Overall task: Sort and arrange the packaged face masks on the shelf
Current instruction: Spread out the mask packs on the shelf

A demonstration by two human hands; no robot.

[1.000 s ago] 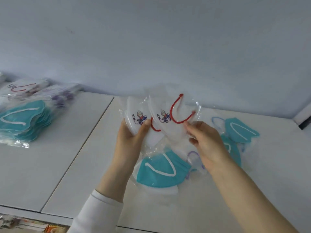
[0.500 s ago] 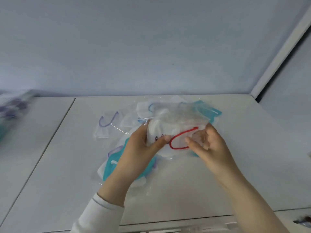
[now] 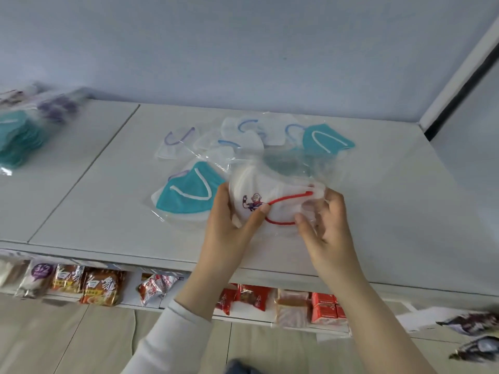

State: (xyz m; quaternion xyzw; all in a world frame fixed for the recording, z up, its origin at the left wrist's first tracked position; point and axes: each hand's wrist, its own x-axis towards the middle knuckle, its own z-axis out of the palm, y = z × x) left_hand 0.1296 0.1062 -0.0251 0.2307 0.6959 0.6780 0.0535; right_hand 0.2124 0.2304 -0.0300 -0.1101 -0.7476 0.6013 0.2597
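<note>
I hold a stack of packaged white masks with red ear loops and a cartoon print (image 3: 272, 195) just above the white shelf (image 3: 378, 211). My left hand (image 3: 232, 220) grips its left edge, thumb on the print. My right hand (image 3: 328, 222) pinches the plastic at the right edge. Behind them lie loose packaged masks: a teal one (image 3: 189, 194) to the left, another teal one (image 3: 325, 141) at the back, white ones with blue loops (image 3: 243, 133) and one with a purple loop (image 3: 175, 141).
At the far left of the shelf lies a blurred pile of teal masks (image 3: 16, 139) with purple-print packs (image 3: 59, 106) behind it. A lower shelf holds snack packets (image 3: 102, 287) and red boxes (image 3: 326, 306). A wall corner (image 3: 459, 76) bounds the shelf on the right.
Both hands have lowered the white red-loop masks toward the shelf front and squared them into one stack. The view has tilted down, so the lower snack shelf now shows.
</note>
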